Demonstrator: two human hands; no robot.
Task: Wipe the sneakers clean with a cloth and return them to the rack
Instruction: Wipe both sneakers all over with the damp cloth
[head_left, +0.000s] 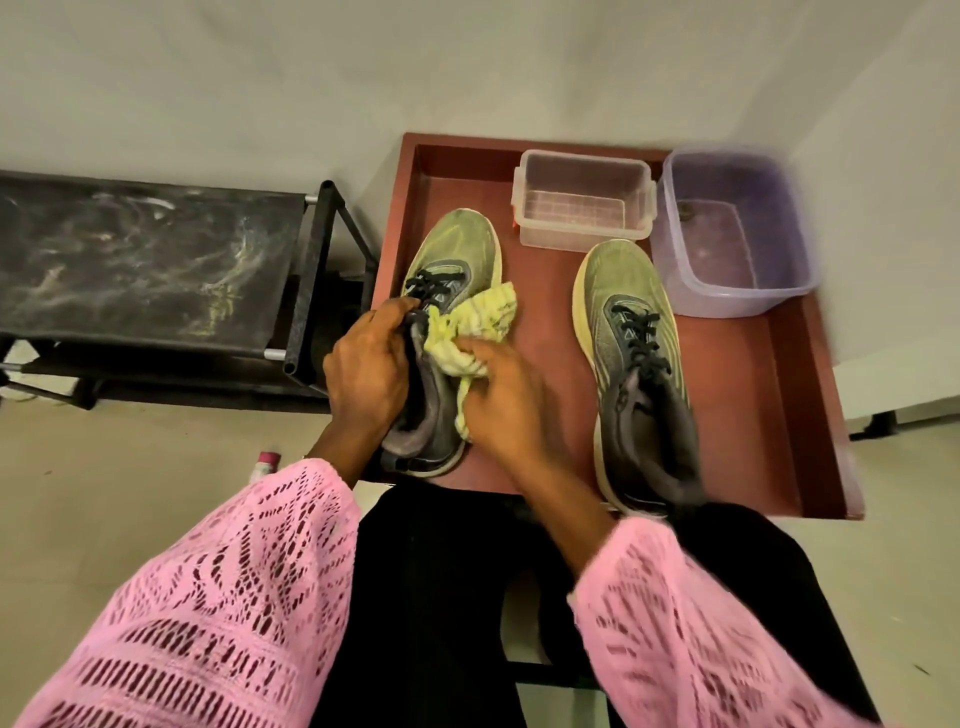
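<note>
Mesh sneakers (451, 249), terry cloth (483, 312)

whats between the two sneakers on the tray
In the head view, the yellow cloth and the right hand gripping it; then bare tray.

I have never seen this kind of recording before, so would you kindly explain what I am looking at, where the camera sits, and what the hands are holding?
There is no machine here: a person wears one wide-angle camera on the head, looking down at their own two hands and pink sleeves. The left hand grips the left sneaker near its laces. The right hand holds a yellow cloth against that shoe. Both shoes lie on a red-brown tray table; the right sneaker lies untouched. Behind them stand a clear plastic box and a purple tub. To the left stands the black shoe rack.
</note>
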